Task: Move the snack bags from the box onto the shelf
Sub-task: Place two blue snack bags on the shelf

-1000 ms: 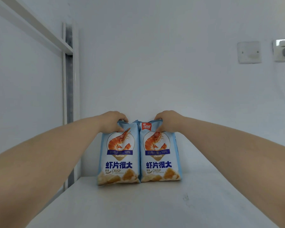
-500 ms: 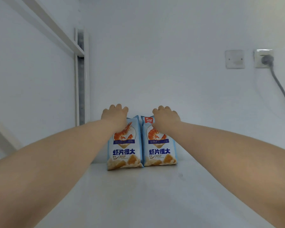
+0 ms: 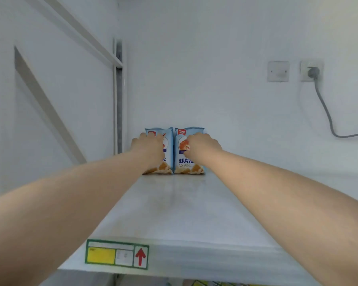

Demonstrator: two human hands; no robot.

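Two snack bags stand upright and touching at the back of the shelf [image 3: 184, 213], so this pair looks placed. Your left hand [image 3: 148, 148] lies on the left bag [image 3: 168, 145] and your right hand [image 3: 202, 148] on the right bag [image 3: 191, 164]; whether they press or pinch, I cannot tell. The box is out of view, so I cannot judge how many are left.

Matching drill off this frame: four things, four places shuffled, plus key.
Things:
1 left bag
2 right bag
3 plug
4 label

Places:
A front edge of the shelf
B in the wall socket
C back of the shelf, next to the post
D back of the shelf, farther from the post

Pairs: 1-C, 2-D, 3-B, 4-A
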